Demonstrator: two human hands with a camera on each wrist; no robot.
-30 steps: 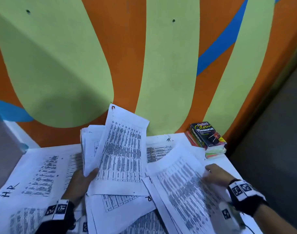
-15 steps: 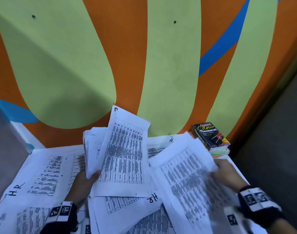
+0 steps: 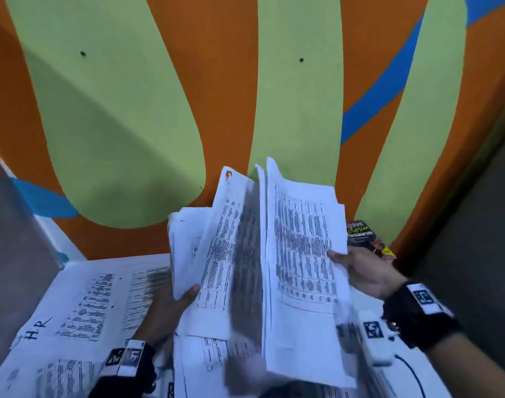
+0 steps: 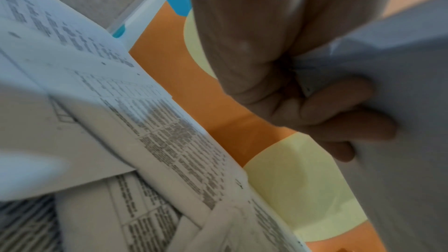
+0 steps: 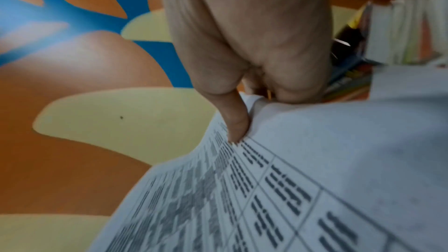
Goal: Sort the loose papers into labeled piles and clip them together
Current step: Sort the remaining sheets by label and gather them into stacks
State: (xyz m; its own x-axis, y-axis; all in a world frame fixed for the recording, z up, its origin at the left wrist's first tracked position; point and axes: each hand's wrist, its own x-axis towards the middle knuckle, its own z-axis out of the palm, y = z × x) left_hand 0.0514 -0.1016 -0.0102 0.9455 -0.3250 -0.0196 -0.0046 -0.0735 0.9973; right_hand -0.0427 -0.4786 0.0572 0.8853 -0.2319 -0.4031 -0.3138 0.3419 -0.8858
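my left hand [image 3: 171,308] grips a stack [image 3: 214,254] of sorted sheets by its lower left edge, thumb on the front and fingers [image 4: 339,101] curled behind, so the pages stand nearly upright facing me and i can read the printed tables. my right hand [image 3: 363,271] pinches a sheet [image 3: 303,268] at its right edge, thumb [image 5: 236,122] pressed on the print and the other fingers hidden under the paper. i hold it raised just beside the stack, edge to edge, which looks like the way to slide it in with the matching pages. it is blurred low down, so i cannot tell whether it touches the stack.

the rest of the loose papers [image 3: 96,305] lie spread flat over the worktop [image 3: 59,265], one marked "h.r" [image 3: 37,330] by hand at my near left, and more show under the raised pages. a thesaurus [image 3: 363,237] sits on a small pile of books at the far right corner against the painted wall [image 3: 130,124], just behind my right hand.

i see no clip anywhere in view. the raised pages hide the middle of the worktop, so what lies there i cannot say. the floppy sheet could fold or slip as it joins the stack.
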